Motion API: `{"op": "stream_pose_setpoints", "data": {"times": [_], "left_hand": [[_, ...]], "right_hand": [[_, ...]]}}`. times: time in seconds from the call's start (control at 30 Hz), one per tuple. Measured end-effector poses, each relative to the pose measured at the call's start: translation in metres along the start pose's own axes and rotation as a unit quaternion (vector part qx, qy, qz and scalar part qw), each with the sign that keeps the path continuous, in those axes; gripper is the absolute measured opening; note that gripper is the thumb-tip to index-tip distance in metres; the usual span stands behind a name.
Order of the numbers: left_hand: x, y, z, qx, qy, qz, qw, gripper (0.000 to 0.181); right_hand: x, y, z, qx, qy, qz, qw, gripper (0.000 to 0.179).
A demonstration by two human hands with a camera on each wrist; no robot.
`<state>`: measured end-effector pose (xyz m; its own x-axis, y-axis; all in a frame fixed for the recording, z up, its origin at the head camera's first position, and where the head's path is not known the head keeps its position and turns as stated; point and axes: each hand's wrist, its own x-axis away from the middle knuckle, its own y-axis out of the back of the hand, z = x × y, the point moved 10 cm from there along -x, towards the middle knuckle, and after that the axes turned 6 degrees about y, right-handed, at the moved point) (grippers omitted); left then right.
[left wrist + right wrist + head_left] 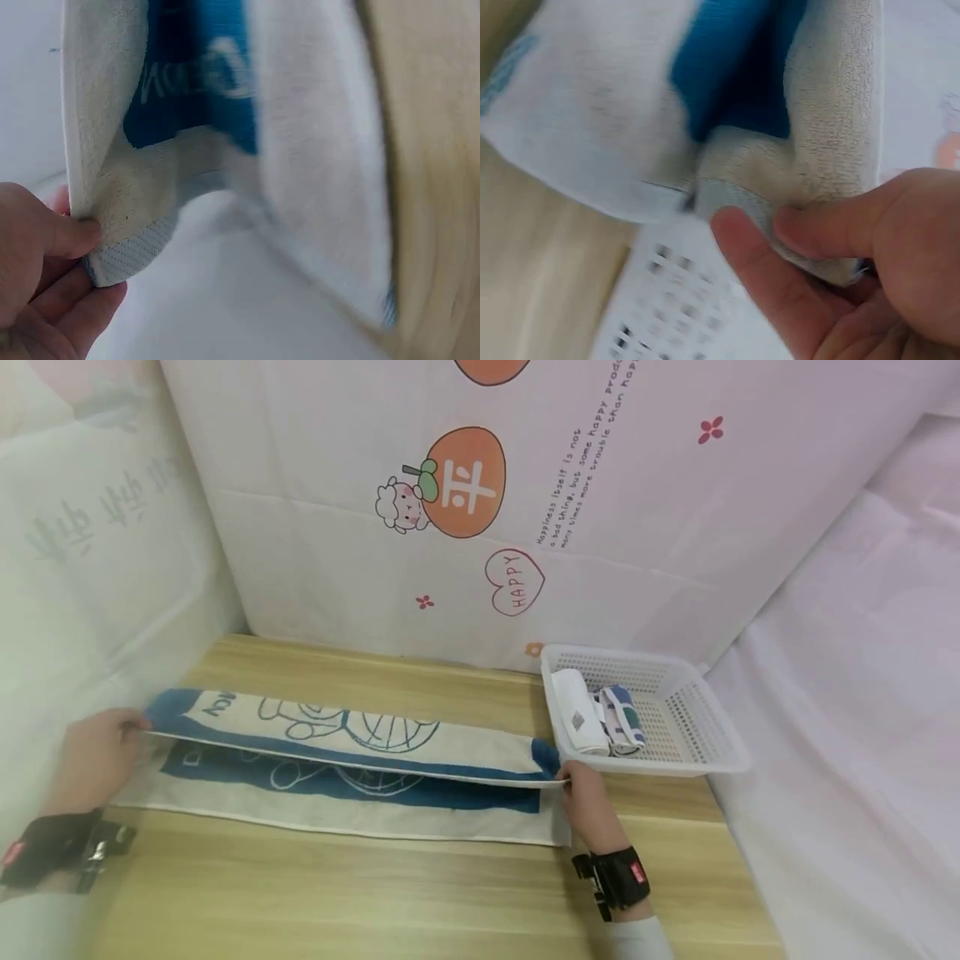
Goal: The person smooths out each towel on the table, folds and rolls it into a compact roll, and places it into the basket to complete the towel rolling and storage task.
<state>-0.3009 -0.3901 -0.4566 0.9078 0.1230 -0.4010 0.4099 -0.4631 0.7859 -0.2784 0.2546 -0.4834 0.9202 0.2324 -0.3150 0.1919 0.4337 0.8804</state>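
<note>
A long blue and cream towel (360, 831) with line drawings stretches across the wooden table, one long edge lifted above the rest of it. My left hand (101, 756) pinches the lifted edge at the left corner; in the left wrist view the thumb lies over the cream terry side, fingers behind. At the opposite corner my right hand (588, 802) pinches the same edge between thumb and fingers, close beside the white basket. Between the raised layer and the lower one, the blue inner face (742, 82) shows in the right wrist view.
A white perforated basket (723, 735) stands at the table's right rear. Inside it lie a rolled white towel (581, 714) and a folded blue, green and white one (624, 722). Printed white cloth (337, 527) hangs behind the table and along both sides.
</note>
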Motion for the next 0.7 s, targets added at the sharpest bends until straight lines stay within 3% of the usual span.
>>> {"op": "stream_pose_setpoints", "data": {"times": [0.13,0.3,0.43,0.53,0.7], "left_hand": [[0.016,0.007,0.005,-0.006,0.026,0.017,0.9995,0.013],[0.037,-0.021,0.028,-0.025,0.018,0.089,0.9955,0.007],[0.047,-0.036,0.038,-0.03,0.016,0.121,0.9921,0.006],[0.047,-0.028,0.028,-0.024,0.017,0.111,0.9934,0.006],[0.045,0.0,0.011,-0.019,0.009,0.051,0.9985,0.008]], "right_hand": [[0.015,0.01,0.004,-0.004,-0.024,0.002,0.9997,0.024],[0.033,-0.012,-0.001,0.019,-0.021,0.053,0.9982,0.027],[0.036,-0.023,0.002,0.027,0.004,0.051,0.9983,0.034],[0.034,-0.021,0.013,0.029,0.027,0.048,0.9981,0.034],[0.033,0.006,0.03,0.022,0.036,0.029,0.9987,0.03]]}}
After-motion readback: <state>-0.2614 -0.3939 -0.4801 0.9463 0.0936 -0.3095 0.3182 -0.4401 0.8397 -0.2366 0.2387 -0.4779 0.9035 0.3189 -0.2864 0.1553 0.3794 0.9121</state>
